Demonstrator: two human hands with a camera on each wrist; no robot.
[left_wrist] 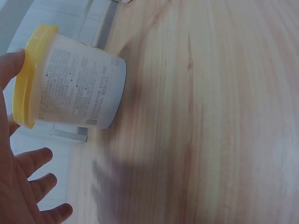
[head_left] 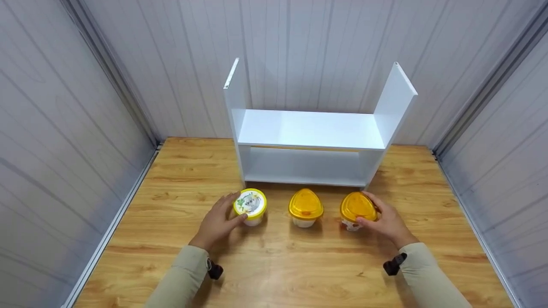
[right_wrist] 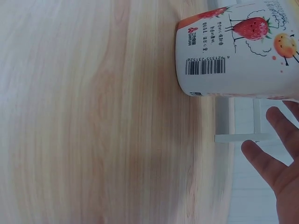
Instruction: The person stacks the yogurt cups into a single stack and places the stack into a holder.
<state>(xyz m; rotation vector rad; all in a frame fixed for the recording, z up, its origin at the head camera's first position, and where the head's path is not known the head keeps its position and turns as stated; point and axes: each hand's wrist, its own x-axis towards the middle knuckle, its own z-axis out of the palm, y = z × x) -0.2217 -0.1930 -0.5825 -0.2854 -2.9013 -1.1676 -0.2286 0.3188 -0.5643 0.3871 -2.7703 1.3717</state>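
Note:
Three lidded cups stand in a row on the wooden table. My left hand (head_left: 218, 221) holds the left cup (left_wrist: 79, 81) by its round yellow lid (head_left: 250, 202), thumb at the front and a finger behind; its other fingers spread free in the left wrist view. The middle cup (head_left: 305, 208) has a domed, rounded-triangular orange lid and stands untouched between the hands. Around a similar orange lid, my right hand (head_left: 386, 220) grips the right cup (right_wrist: 233, 56), which shows a strawberry print and a barcode. In the right wrist view its lid is out of frame.
Behind the cups stands a white two-level shelf (head_left: 310, 128) with tall side panels, close to the back wall (head_left: 282, 51). Pale panelled walls with metal edging flank the wooden table (head_left: 291, 265) on both sides. Each wrist wears a small black device.

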